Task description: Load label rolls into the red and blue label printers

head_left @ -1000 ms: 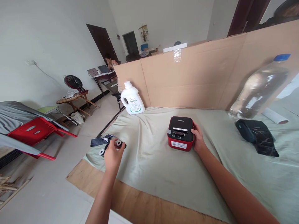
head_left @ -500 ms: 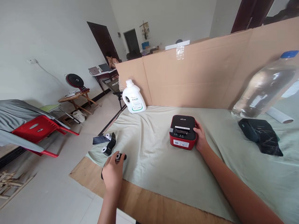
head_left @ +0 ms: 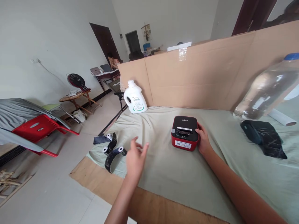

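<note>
My left hand point(head_left: 136, 157) is in the air over the cloth, fingers apart and nothing in it. Just left of it lies a black ribbon roll point(head_left: 114, 154) on a white core, its loose end curling toward the table edge. Two similar rolls, one a black ribbon roll point(head_left: 111, 144) and one a dark ribbon roll point(head_left: 101, 139), lie behind it. A red and black label printer point(head_left: 184, 133) sits flat on the cloth. My right hand point(head_left: 204, 139) grips its right side, thumb near the top edge; the other fingers are partly hidden.
A white detergent bottle point(head_left: 135, 98) stands at the back left, before a cardboard screen point(head_left: 193, 77). On the right are a large clear bottle point(head_left: 263, 90), a black object with a strip point(head_left: 263, 135) and a white tube point(head_left: 282, 117). A person point(head_left: 113, 62) sits in the background.
My left hand has let go of the nearest ribbon roll and moved right, its fingers opening. The roll stays beside the others. My right hand remains on the printer.
</note>
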Action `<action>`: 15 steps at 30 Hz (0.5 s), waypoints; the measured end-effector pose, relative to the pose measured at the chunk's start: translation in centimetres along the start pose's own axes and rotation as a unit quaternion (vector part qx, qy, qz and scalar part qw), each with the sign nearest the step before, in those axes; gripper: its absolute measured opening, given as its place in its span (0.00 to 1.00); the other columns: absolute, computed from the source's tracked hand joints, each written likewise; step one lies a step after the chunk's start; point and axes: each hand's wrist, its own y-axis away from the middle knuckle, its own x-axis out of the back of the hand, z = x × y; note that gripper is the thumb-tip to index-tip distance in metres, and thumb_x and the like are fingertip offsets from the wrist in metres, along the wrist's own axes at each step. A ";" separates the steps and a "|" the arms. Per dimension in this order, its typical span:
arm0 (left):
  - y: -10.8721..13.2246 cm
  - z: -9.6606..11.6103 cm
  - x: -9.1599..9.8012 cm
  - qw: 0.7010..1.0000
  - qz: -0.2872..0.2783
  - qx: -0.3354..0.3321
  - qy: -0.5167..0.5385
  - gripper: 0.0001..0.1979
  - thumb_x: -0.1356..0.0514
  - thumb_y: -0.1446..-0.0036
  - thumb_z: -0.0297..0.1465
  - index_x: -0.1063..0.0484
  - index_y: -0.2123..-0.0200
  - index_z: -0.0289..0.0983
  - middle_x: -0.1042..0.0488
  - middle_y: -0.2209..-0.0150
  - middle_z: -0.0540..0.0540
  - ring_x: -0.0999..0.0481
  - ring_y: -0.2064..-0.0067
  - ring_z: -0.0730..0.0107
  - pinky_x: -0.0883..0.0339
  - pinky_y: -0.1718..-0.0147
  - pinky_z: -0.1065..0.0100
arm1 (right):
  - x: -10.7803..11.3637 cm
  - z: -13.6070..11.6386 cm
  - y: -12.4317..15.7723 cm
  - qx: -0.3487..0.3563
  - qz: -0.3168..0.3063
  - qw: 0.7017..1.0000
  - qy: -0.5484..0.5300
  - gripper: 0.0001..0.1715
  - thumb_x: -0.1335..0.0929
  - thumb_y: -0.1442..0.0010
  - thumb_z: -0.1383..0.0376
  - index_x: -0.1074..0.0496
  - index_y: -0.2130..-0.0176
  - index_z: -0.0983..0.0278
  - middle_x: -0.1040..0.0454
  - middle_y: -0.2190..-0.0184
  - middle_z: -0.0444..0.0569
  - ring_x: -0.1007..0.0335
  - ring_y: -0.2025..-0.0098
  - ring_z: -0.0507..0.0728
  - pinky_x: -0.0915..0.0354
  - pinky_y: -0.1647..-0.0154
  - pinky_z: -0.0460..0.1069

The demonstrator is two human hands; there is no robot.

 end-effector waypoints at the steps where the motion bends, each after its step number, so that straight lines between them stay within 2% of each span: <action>1: -0.4 1.4 -1.5 0.995 -0.059 -0.030 0.080 0.32 0.42 0.39 0.49 0.39 0.38 0.36 0.20 0.57 0.39 0.19 0.57 0.58 0.29 0.60 0.63 | 0.4 -0.1 0.4 -0.004 -0.008 1.000 0.016 0.33 0.32 0.46 0.56 0.32 0.42 0.57 0.30 0.38 0.49 0.36 0.36 0.64 0.37 0.37 0.61; 2: -1.0 2.8 -3.1 0.981 -0.121 -0.045 0.146 0.31 0.43 0.38 0.48 0.38 0.38 0.36 0.21 0.52 0.37 0.20 0.52 0.58 0.29 0.57 0.63 | 0.9 -0.3 0.9 -0.001 -0.029 0.999 0.035 0.33 0.33 0.45 0.55 0.33 0.40 0.56 0.32 0.36 0.49 0.38 0.34 0.64 0.38 0.37 0.61; 4: -2.5 5.2 -6.6 0.945 -0.225 -0.034 0.234 0.28 0.43 0.37 0.46 0.34 0.39 0.36 0.26 0.43 0.35 0.25 0.42 0.57 0.32 0.47 0.62 | 2.0 -0.8 2.1 0.027 -0.099 0.990 0.096 0.36 0.34 0.43 0.53 0.37 0.36 0.55 0.37 0.33 0.49 0.42 0.32 0.64 0.39 0.36 0.61; 6: -3.8 7.0 -9.7 0.909 -0.291 -0.019 0.299 0.26 0.43 0.37 0.45 0.30 0.41 0.38 0.29 0.39 0.38 0.30 0.38 0.56 0.37 0.40 0.60 | 2.8 -1.4 3.5 0.072 -0.160 0.963 0.206 0.42 0.33 0.44 0.52 0.42 0.33 0.55 0.40 0.31 0.50 0.44 0.31 0.66 0.40 0.35 0.62; 8: -4.6 8.1 -11.7 0.871 -0.331 -0.008 0.364 0.24 0.42 0.38 0.43 0.27 0.43 0.39 0.26 0.41 0.42 0.28 0.40 0.56 0.38 0.39 0.57 | 2.7 -2.0 4.6 0.118 -0.164 0.919 0.338 0.48 0.29 0.46 0.51 0.45 0.32 0.58 0.37 0.34 0.55 0.40 0.34 0.69 0.40 0.36 0.64; 11: -5.6 8.1 -12.0 0.827 -0.342 0.028 0.446 0.22 0.40 0.40 0.41 0.24 0.46 0.37 0.21 0.47 0.42 0.22 0.47 0.55 0.34 0.43 0.54 | 0.1 -2.7 5.1 0.162 -0.127 0.864 0.460 0.50 0.27 0.47 0.50 0.44 0.33 0.63 0.30 0.41 0.61 0.32 0.41 0.71 0.35 0.42 0.65; 13: -7.0 7.0 -10.5 0.818 -0.317 0.049 0.478 0.22 0.39 0.41 0.41 0.23 0.49 0.35 0.20 0.49 0.40 0.21 0.49 0.55 0.33 0.44 0.54 | -3.3 -2.9 4.5 0.174 -0.136 0.854 0.471 0.50 0.27 0.47 0.50 0.44 0.34 0.63 0.30 0.43 0.61 0.30 0.43 0.71 0.33 0.45 0.65; 15: -9.4 5.1 -8.3 0.830 -0.272 0.056 0.484 0.21 0.38 0.43 0.42 0.22 0.52 0.34 0.19 0.52 0.40 0.20 0.50 0.55 0.32 0.45 0.55 | -7.6 -2.6 3.5 0.189 -0.169 0.859 0.444 0.49 0.27 0.46 0.53 0.46 0.33 0.62 0.31 0.41 0.60 0.31 0.42 0.70 0.33 0.45 0.64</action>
